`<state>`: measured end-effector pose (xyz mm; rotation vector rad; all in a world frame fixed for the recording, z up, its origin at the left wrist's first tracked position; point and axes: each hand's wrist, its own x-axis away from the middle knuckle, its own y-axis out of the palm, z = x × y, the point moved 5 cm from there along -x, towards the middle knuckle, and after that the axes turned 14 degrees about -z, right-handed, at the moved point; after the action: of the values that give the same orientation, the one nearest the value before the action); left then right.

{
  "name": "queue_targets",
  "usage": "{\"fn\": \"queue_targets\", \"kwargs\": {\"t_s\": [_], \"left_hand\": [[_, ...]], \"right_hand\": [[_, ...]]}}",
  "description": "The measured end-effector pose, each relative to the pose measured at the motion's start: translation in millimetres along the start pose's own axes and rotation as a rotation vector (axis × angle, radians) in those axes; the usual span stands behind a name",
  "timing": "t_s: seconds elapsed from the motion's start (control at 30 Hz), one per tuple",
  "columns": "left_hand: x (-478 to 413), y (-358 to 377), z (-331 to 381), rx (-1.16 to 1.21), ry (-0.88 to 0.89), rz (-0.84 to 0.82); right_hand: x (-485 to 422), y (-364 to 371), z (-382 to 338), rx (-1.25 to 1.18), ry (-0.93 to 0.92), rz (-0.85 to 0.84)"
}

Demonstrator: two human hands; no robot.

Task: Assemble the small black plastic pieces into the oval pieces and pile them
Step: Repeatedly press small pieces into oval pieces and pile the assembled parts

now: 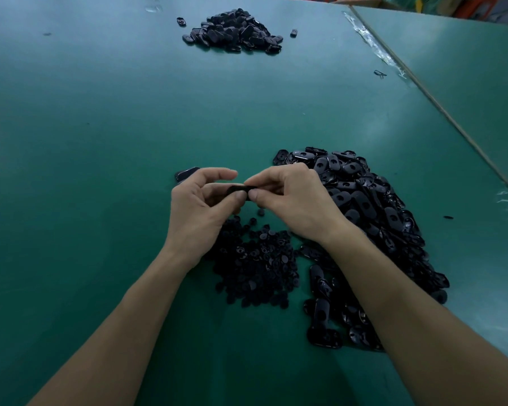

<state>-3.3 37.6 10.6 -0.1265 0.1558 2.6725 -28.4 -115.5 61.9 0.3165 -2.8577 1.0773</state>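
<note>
In the head view, you have both hands together at the centre of the frame, just above the green surface [85, 127]. Your left hand [200, 200] and right hand [291, 197] each pinch an end of one dark oval piece [242, 189] between thumb and forefinger, with thumbs nearly touching at its lower edge. You appear to be in the fitting step, seating a small insert into the oval. The insert itself is hidden by your fingertips, so whether it is already seated cannot be told. Below your hands, in the lower middle of the frame, lies the heap of small black pieces [255, 265]. Touching it on the right, and running from the centre right down toward the lower right, is the much larger heap of oval pieces [373, 218]. A loose oval piece [186, 172] rests on the surface just behind your left knuckles. At the top centre of the frame, well apart from you, sits the far pile [235, 32], which looks like the finished stock, and it is far smaller than the unworked heap, so most of the job lies ahead. The next move likely calls for a firm thumb press until the insert sits flush. After that comes a long reach or toss to the far pile, then a fresh oval from the right and an insert from below.
</note>
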Motion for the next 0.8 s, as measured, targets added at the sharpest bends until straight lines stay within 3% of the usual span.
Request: {"fn": "queue_targets", "kwargs": {"t_s": [0.5, 0.8], "left_hand": [[1.2, -3.1, 5.3, -0.006, 0.036, 0.002], [1.7, -3.7, 8.8, -0.165, 0.09, 0.028]], "right_hand": [[4.2, 0.2, 1.2, -0.029, 0.022, 0.037], [4.7, -0.2, 2.2, -0.026, 0.024, -0.001]]}}
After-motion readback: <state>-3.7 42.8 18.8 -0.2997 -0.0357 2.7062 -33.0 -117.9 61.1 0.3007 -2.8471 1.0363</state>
